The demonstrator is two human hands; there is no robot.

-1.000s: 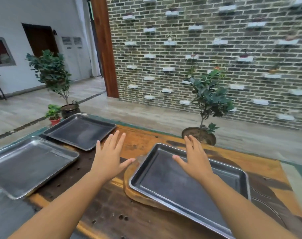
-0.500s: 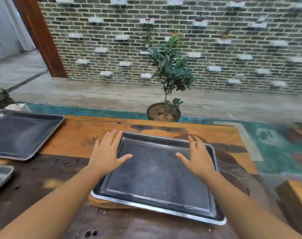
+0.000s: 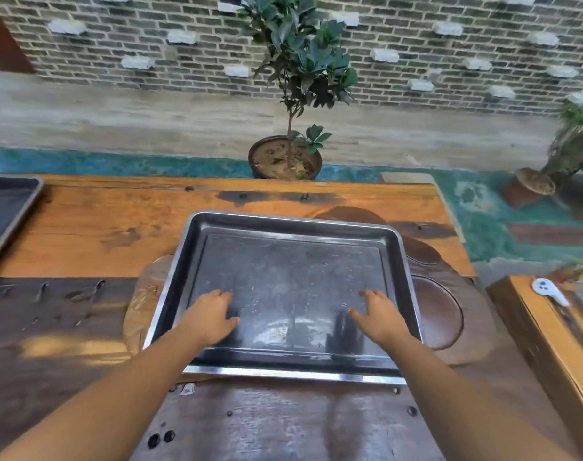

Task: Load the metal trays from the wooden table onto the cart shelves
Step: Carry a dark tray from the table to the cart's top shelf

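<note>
Both hands, left hand (image 3: 210,316) and right hand (image 3: 380,314), spread open, empty, palms down over the metal tray (image 3: 290,261)

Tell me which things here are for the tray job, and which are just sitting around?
For the job:
tray under both hands
second tray at the left edge
left hand
right hand
table

Just there:
potted tree
small pots on the right
white thing on the side bench
</note>
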